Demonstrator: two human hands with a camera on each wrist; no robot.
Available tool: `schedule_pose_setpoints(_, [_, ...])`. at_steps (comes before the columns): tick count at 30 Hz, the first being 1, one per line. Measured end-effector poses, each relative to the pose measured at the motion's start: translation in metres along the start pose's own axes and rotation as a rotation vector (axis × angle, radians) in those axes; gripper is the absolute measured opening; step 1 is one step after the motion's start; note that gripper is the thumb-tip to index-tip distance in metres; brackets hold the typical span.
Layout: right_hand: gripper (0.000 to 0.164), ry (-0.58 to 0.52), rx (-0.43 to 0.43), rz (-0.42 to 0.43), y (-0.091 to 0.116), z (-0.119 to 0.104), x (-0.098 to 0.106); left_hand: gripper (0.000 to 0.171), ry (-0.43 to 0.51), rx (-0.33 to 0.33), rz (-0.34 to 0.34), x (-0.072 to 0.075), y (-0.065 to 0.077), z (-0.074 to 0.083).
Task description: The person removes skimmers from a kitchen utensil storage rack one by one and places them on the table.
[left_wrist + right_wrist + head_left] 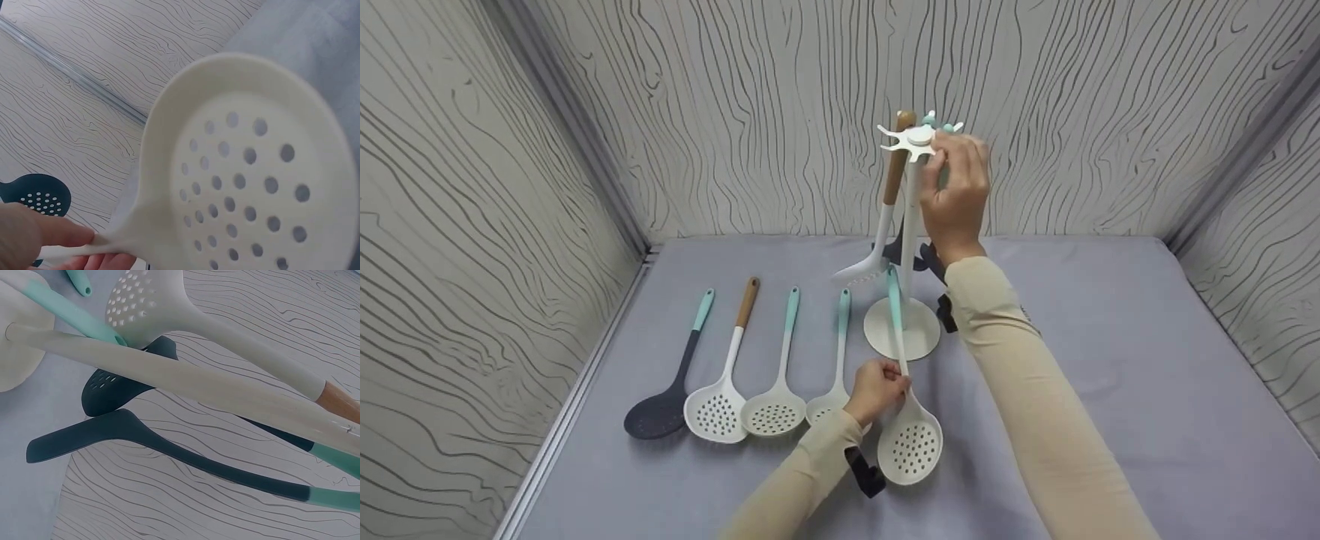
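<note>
No text, label, brand, number or sign can be read in the head view or in either wrist view. At the right edge of the right wrist view, a small dark mark point(349, 430) shows on the pole point(191, 382); it is too small to tell whether it is lettering.

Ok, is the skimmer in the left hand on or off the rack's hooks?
Off: the left hand holds the skimmer, its turquoise handle end below the hooks.
</note>
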State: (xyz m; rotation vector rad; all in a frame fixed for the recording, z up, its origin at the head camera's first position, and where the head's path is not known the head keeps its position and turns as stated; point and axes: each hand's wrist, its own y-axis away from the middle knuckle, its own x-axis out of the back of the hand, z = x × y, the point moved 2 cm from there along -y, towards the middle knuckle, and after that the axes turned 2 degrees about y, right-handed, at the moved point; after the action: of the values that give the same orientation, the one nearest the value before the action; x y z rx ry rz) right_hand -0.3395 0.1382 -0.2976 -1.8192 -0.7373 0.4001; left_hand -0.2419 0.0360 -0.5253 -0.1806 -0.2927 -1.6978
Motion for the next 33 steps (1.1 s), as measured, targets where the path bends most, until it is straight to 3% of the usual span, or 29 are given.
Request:
schedule_pose_setpoints(11, [0.019,-0.005,0.0,0.002,-0.001,-0.001,0.0,0.004,-0.023,0.092,-0.015,0.0,-0.007,0.001])
schedule_pose_setpoints(21, [0.02,-0.018,-0.006,-0.002,-0.001,-0.001,-0.001,0.008,-0.189,0.166,-0.029,0.006,-0.022,0.002])
schedule_pose_setpoints(29, [0.019,-0.03,-0.016,0.002,-0.001,0.0,-0.001,0.044,-0.217,0.163,-0.05,0.007,-0.026,0.003])
schedule_pose_setpoints(33, [0.019,-0.027,-0.013,0.007,0.0,0.001,-0.001,0.047,-0.226,0.161,-0.051,0.006,-0.029,0.002])
